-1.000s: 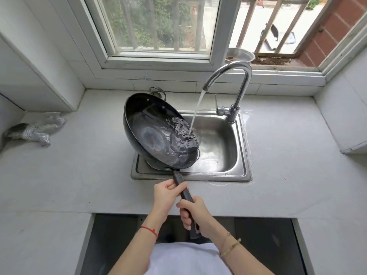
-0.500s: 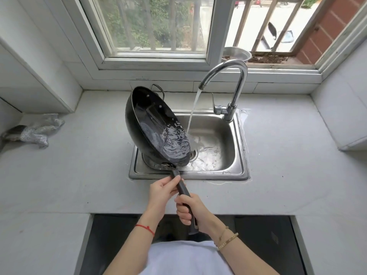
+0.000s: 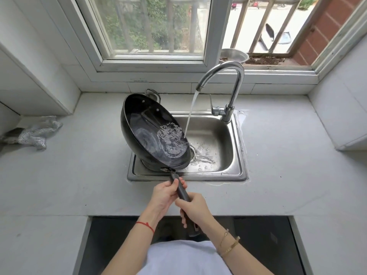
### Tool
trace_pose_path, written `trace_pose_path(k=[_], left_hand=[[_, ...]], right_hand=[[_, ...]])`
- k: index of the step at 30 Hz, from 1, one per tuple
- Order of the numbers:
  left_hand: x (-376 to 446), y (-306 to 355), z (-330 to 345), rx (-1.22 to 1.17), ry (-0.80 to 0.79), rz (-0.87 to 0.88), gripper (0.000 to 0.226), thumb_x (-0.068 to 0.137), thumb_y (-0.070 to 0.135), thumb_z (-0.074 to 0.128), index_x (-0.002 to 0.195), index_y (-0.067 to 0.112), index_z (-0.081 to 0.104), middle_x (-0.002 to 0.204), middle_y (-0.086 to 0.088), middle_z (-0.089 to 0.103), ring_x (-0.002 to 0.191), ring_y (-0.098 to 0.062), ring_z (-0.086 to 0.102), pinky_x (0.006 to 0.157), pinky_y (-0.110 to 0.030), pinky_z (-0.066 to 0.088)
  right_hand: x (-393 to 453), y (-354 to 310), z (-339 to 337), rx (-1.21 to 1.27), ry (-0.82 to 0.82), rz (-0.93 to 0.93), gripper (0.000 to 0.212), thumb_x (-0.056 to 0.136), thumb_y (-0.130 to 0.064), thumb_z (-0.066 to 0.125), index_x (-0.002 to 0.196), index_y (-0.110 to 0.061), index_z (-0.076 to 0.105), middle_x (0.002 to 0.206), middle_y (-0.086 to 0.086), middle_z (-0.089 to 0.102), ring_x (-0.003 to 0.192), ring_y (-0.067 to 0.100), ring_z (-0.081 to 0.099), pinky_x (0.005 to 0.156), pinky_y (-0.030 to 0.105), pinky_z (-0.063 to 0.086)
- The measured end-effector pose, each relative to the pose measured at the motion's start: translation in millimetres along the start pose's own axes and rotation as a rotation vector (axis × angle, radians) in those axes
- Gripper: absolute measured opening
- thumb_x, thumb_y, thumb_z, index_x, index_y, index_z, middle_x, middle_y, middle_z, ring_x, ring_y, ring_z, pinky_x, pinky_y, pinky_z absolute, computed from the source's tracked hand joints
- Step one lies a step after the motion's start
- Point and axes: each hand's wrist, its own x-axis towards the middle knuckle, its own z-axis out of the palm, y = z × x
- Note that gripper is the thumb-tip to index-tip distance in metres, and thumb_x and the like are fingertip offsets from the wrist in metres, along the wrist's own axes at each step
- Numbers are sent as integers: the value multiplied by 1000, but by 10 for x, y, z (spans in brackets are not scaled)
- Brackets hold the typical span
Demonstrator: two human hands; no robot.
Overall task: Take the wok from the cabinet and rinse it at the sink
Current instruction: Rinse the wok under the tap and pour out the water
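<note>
Single head-worn wide-angle view, looking forward and steeply down from above the person's chest. It faces the window [image 3: 155,26] wall, with the sink [image 3: 218,147] near centre and the counter [image 3: 79,175] spreading to both edges. Both forearms enter from the bottom edge, close to the lens. Straight lines bow toward the frame's margins. No second view shares the scene.

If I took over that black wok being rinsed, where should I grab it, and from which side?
Probably by the long straight handle, coming from the counter's front edge. It sticks out toward the person, dry and clear of the water stream, and both the left hand and right hand already grip it. The wok is tilted with water pooling inside, so its rim looks wet and awkward.
</note>
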Motion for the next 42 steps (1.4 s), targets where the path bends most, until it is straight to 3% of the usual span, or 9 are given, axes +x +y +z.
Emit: trace_pose_path(k=[3, 5, 13, 16, 23, 30, 33, 36, 42], left_hand=[[13, -73, 52, 99, 46, 27, 12, 95, 4, 60, 94, -4, 68, 78, -8, 77, 75, -18, 74, 67, -26, 61], [25, -105, 75, 188, 73, 63, 11, 93, 6, 63, 92, -3, 70, 80, -11, 77, 78, -20, 75, 68, -26, 61], [51, -94, 105, 391, 118, 174, 14, 84, 10, 75, 90, -2, 71, 72, -7, 77, 74, -20, 77, 68, -29, 60], [40, -62, 121, 464, 154, 219, 13, 82, 13, 78, 83, 2, 73, 70, -6, 77, 72, -19, 77, 73, -35, 62], [-17, 28, 113, 571, 204, 277, 16, 75, 24, 84, 81, 13, 75, 73, 0, 78, 74, -15, 77, 73, -31, 61], [46, 10, -12, 256, 37, 138, 37, 80, 20, 79, 112, 2, 71, 98, -9, 78, 95, -20, 74, 76, -24, 58], [49, -19, -53, 99, -140, 69, 32, 82, 25, 73, 108, 7, 74, 107, -11, 76, 102, -22, 72, 79, -28, 57], [64, -39, -13, 138, -142, 97, 30, 79, 29, 74, 101, 8, 76, 99, -12, 76, 99, -22, 72, 77, -30, 57], [54, -112, 36, 180, -80, 115, 27, 84, 18, 72, 103, -2, 72, 87, -12, 75, 91, -22, 72, 76, -28, 57]], right_hand=[[-17, 58, 62, -355, 272, -69, 4, 87, -20, 59, 85, -17, 60, 65, 0, 59, 57, 21, 62, 52, 30, 49], [-17, 102, 80, -360, 319, -125, 13, 87, -19, 60, 75, -21, 57, 64, -4, 53, 60, 18, 53, 56, 29, 42], [-7, 120, 41, -27, 205, -104, 18, 89, -4, 56, 73, -11, 52, 52, 6, 45, 31, 13, 42, 36, 23, 39], [-9, 86, 41, 53, 154, -98, 19, 90, -2, 55, 73, -10, 50, 48, 5, 45, 31, 16, 40, 36, 25, 37], [2, -1, 32, 259, -35, 5, 16, 93, -2, 56, 79, -6, 49, 50, 4, 45, 38, 14, 40, 37, 23, 36], [19, -1, 5, 446, -120, 42, 15, 96, -2, 55, 84, -7, 46, 51, 1, 39, 37, 11, 36, 34, 20, 33], [27, 4, -12, 478, -145, 44, 14, 97, -4, 54, 86, -6, 47, 52, 1, 38, 36, 9, 37, 33, 20, 33], [29, 6, -41, 500, -155, 46, 15, 98, -5, 56, 86, -7, 47, 52, 0, 38, 36, 9, 38, 33, 19, 33], [-12, 81, -54, 130, 31, -40, 16, 96, -17, 62, 89, -4, 58, 54, 2, 56, 41, 14, 53, 41, 27, 49]])
